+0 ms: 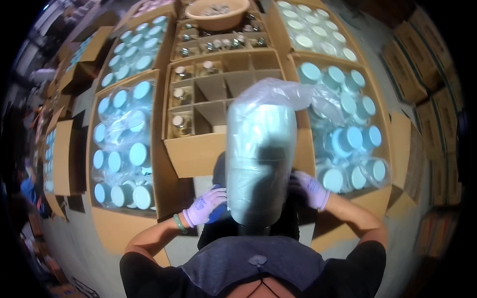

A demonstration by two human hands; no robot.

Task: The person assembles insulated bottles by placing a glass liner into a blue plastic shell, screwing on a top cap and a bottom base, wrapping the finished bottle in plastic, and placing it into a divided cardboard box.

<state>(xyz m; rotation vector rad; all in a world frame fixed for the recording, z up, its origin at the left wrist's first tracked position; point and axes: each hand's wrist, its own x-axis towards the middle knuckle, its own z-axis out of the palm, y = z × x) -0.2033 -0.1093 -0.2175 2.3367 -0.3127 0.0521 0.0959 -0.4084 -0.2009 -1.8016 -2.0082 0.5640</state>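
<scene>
A tall pale-teal cylindrical bundle (258, 149) wrapped in clear plastic stands upright before my torso, over my lap. Its loose bag top (283, 92) spreads to the right, over the neighbouring carton. My left hand (206, 204), in a lilac glove with a blue palm, is at the bundle's lower left side, fingertips against its edge. On the opposite side, my right hand (309, 189), gloved alike, has its fingers partly hidden in shadow behind the bundle. The two hands flank and steady it between them. A dark shadow falls across the wrapping.
Ahead stands a divided carton (196, 149) with several capped bottles (181, 124). Cartons of teal-lidded jars flank me, left (141, 155) and right (350, 138). A peach basin (217, 17) of small pieces sits at the far end. Stacked boxes (432, 107) line the right.
</scene>
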